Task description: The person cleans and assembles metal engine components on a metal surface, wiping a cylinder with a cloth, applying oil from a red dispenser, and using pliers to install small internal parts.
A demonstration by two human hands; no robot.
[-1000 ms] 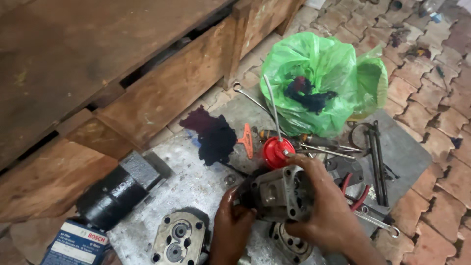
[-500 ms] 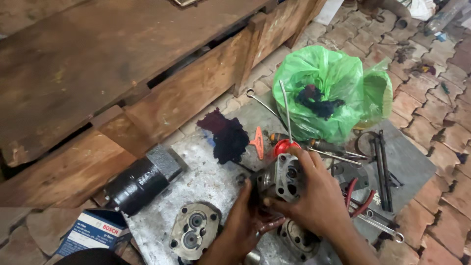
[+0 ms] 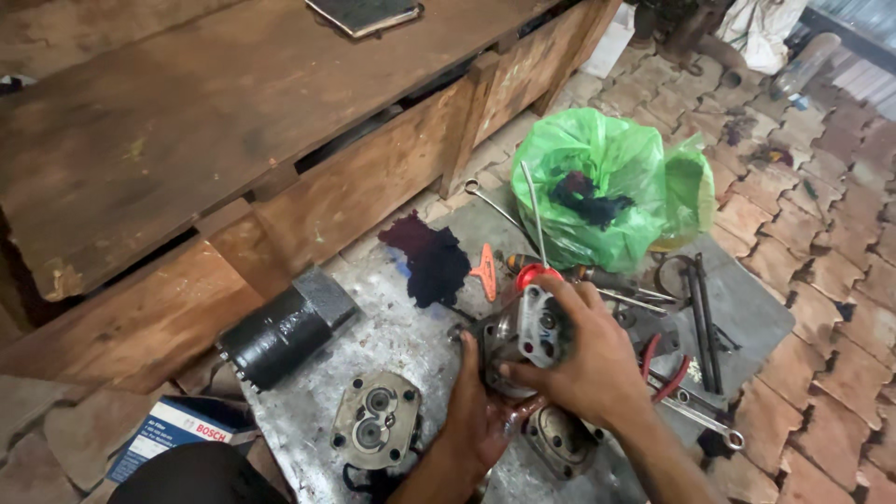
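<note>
- My left hand (image 3: pixel 481 415) now cups the gear pump housing (image 3: pixel 523 338) from below, fingers closed on it; a second ago it only steadied the side.
- My right hand (image 3: pixel 588 359) grips the housing's top; I have tipped it so the ported face looks up.
- The housing sits lifted over the metal sheet (image 3: pixel 373 322), centre of the frame.
- Unmoved: the gear cover plate (image 3: pixel 375 429) lower left, the black cylinder (image 3: pixel 280 329) left, the green bag (image 3: pixel 607 187) upper right.
</note>
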